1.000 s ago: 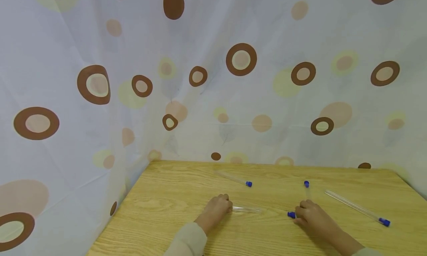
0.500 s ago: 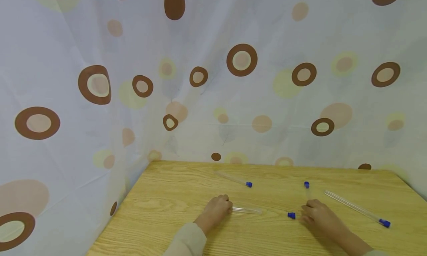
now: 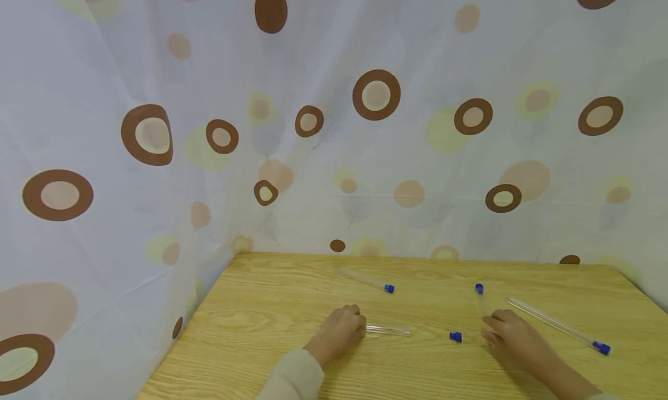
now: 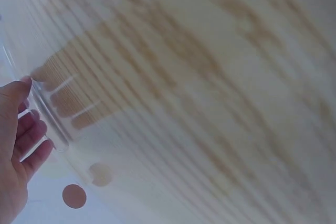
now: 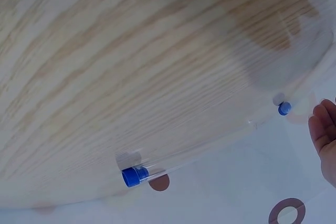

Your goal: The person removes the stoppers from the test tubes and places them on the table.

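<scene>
My left hand pinches one end of a clear test tube between thumb and fingers. The tube lies low along the table, its uncapped end pointing right; in the left wrist view the tube runs past the fingertips. Between the hands a loose blue cap rests on the wood. To the right of that cap is my right hand, fingers loosely bent with nothing in them. Its fingertips overlap the near end of another blue-capped tube. In the right wrist view the hand shows at the right edge.
A capped test tube lies slanted beyond the right hand. Another capped tube lies farther back, left of the middle. The wooden table ends at a white spotted curtain behind and at the left.
My right hand has let go of the blue cap and drawn away to the right, leaving the cap on the table. My left hand has barely moved and keeps its tube.
</scene>
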A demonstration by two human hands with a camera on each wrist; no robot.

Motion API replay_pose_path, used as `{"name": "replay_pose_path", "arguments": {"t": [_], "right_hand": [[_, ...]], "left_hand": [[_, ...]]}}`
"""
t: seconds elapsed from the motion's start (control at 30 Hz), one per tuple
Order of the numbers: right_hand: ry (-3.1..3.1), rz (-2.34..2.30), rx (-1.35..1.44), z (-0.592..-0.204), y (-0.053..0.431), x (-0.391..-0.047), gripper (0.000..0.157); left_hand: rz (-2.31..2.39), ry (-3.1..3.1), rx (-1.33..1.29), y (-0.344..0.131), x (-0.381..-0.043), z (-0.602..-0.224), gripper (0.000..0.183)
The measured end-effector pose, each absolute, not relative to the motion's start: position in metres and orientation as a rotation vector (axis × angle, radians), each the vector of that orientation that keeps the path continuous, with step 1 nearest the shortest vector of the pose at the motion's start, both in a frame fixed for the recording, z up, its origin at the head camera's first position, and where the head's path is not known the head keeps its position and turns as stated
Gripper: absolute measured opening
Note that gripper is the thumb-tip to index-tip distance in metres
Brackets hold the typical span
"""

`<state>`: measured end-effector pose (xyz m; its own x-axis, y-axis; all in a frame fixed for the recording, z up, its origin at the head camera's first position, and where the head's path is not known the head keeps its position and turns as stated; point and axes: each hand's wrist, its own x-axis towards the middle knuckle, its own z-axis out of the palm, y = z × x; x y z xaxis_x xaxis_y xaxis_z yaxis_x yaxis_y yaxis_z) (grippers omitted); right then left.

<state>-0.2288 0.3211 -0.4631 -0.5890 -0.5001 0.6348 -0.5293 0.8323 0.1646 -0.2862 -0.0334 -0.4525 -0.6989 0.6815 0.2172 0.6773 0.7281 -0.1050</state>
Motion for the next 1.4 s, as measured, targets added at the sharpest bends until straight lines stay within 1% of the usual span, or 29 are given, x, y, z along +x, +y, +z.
{"name": "replay_pose_path", "arguments": {"t": [0.2,0.27,0.37,0.4,0.47,0.5,0.57,0.63,0.77,1.0,1.4], "right_hand": [[-2.299,0.093,0.743,-0.464,0.328,-0.226,0.030],[-2.309,0.089,0.731,-0.464,0.330,-0.226,0.030],[-2.303,0.088,0.729,-0.462,0.334,-0.226,0.037],[-2.304,0.083,0.725,-0.462,0.335,-0.225,0.036],[-2.299,0.081,0.731,-0.461,0.337,-0.225,0.044],[-2.300,0.081,0.728,-0.461,0.338,-0.225,0.041],[-2.319,0.076,0.718,-0.461,0.340,-0.224,0.029],[-2.331,0.079,0.706,-0.462,0.341,-0.223,0.027],[-2.347,0.077,0.684,-0.462,0.342,-0.221,0.034],[-2.353,0.071,0.680,-0.462,0.343,-0.221,0.043],[-2.457,0.121,0.635,-0.459,0.338,-0.221,0.044]], "left_hand": [[0.062,-2.685,-1.093,-0.028,-0.286,-0.452,0.007],[0.087,-2.685,-1.100,-0.025,-0.286,-0.452,0.012],[0.137,-2.672,-1.109,-0.020,-0.285,-0.452,0.019],[0.144,-2.668,-1.111,-0.018,-0.285,-0.451,0.019],[0.158,-2.667,-1.113,-0.014,-0.284,-0.449,0.020],[0.160,-2.671,-1.114,-0.012,-0.283,-0.448,0.020],[0.170,-2.671,-1.112,-0.008,-0.281,-0.444,0.021],[0.160,-2.677,-1.109,-0.004,-0.279,-0.442,0.023],[0.113,-2.650,-1.112,0.004,-0.276,-0.439,0.027],[-0.073,-2.596,-1.131,0.020,-0.274,-0.441,0.030],[-0.059,-2.571,-1.143,0.053,-0.262,-0.437,0.029]]}}
